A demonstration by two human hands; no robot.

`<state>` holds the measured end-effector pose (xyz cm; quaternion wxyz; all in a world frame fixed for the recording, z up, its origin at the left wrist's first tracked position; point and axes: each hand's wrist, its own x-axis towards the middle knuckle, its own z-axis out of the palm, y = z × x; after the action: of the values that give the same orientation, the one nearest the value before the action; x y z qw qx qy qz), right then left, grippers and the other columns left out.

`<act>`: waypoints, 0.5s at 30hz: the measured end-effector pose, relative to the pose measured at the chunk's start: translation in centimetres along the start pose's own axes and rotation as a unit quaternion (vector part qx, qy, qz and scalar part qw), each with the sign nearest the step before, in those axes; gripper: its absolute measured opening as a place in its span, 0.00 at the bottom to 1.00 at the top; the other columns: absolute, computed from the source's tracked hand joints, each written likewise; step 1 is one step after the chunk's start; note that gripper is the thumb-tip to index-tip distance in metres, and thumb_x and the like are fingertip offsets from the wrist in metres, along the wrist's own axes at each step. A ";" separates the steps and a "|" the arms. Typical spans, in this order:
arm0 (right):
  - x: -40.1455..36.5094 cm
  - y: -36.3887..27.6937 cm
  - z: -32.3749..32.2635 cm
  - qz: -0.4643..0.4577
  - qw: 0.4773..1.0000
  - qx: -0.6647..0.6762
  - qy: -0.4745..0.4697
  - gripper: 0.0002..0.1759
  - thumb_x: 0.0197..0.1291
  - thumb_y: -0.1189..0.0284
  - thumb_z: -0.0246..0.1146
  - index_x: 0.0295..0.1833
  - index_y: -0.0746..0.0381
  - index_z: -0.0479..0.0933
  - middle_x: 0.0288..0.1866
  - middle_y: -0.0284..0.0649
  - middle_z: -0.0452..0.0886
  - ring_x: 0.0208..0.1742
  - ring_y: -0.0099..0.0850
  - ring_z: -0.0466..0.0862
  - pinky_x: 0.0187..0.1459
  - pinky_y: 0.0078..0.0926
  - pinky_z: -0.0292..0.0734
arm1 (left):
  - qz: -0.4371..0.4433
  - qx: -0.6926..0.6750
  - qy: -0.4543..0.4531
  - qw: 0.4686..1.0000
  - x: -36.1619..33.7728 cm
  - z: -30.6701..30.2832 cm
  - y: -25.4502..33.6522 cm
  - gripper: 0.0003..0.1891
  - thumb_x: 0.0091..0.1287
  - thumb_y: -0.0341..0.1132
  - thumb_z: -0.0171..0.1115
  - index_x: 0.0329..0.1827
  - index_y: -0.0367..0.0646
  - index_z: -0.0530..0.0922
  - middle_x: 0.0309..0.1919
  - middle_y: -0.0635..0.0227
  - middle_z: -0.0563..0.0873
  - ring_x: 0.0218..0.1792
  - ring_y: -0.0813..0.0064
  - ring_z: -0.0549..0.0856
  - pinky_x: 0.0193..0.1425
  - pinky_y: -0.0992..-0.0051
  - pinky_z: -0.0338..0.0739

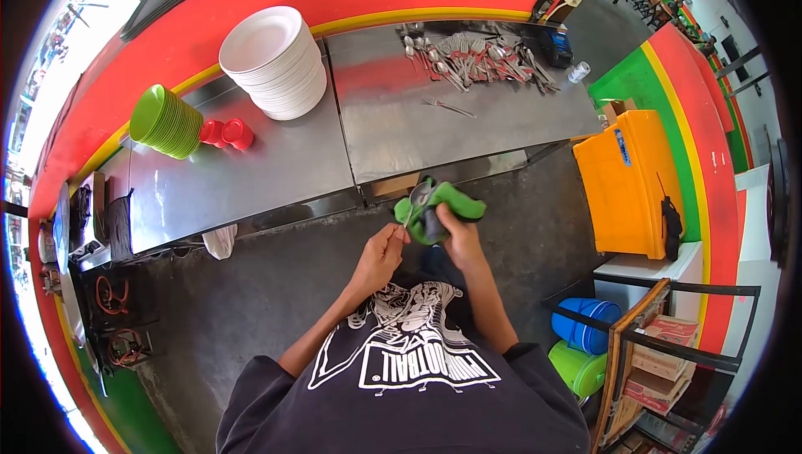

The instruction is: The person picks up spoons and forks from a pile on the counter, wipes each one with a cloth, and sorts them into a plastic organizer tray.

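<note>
Currently your left hand point(380, 255) pinches handle end of slim steel spoon point(415, 202). Your right hand point(455, 233) is clenched around soft green cloth point(455, 199) bunched over spoon's bowl. Spoon likely light, stiff, slick: grip by handle. Cloth limp, easy to squeeze. Both sit between your hands, just short of steel counter point(251, 170); cutlery pile point(476, 57) well apart.

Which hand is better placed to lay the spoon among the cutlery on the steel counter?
Probably the left hand: it pinches the spoon by its handle, while the right hand is full of green cloth.
</note>
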<state>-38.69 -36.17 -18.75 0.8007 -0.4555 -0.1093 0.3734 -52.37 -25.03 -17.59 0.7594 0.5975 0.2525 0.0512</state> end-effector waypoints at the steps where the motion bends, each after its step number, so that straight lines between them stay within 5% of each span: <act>1: -0.3 0.5 0.7 0.000 0.999 -0.038 -0.017 0.20 0.71 0.69 0.59 0.64 0.67 0.71 0.56 0.47 0.82 0.54 0.34 0.83 0.55 0.34 0.79 | 0.004 -0.010 -0.004 1.000 -0.2 0.1 -0.1 0.14 0.80 0.38 0.46 0.37 0.39 0.73 0.18 0.80 0.64 0.18 0.88 0.63 0.20 0.80 0.55; 4: -1.1 1.3 1.5 0.105 0.993 -0.052 -0.023 0.18 0.68 0.71 0.63 0.60 0.65 0.75 0.54 0.44 0.83 0.48 0.29 0.83 0.48 0.27 0.79 | 0.001 -0.019 0.012 1.000 -0.5 0.0 -1.5 0.15 0.80 0.38 0.46 0.37 0.38 0.74 0.17 0.80 0.64 0.18 0.88 0.63 0.21 0.80 0.57; 13: -0.2 1.9 3.2 -0.018 0.995 0.000 0.101 0.10 0.65 0.73 0.66 0.50 0.64 0.79 0.40 0.36 0.83 0.42 0.26 0.83 0.45 0.24 0.80 | 0.052 0.150 0.029 0.987 -3.8 -0.4 -1.4 0.18 0.79 0.39 0.46 0.35 0.35 0.75 0.16 0.70 0.71 0.18 0.80 0.70 0.24 0.73 0.65; 15: -1.0 2.9 3.7 0.043 0.996 -0.039 0.070 0.12 0.66 0.72 0.66 0.50 0.66 0.79 0.41 0.36 0.84 0.43 0.25 0.84 0.44 0.23 0.80 | 0.069 0.160 0.063 0.983 -4.0 -0.3 -1.6 0.18 0.79 0.39 0.45 0.34 0.36 0.75 0.16 0.70 0.72 0.19 0.81 0.70 0.24 0.73 0.65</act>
<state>-42.71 -33.56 -18.85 0.7713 -0.5158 -0.0475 0.3699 -56.34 -26.75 -17.85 0.6313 0.7226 0.2631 0.1005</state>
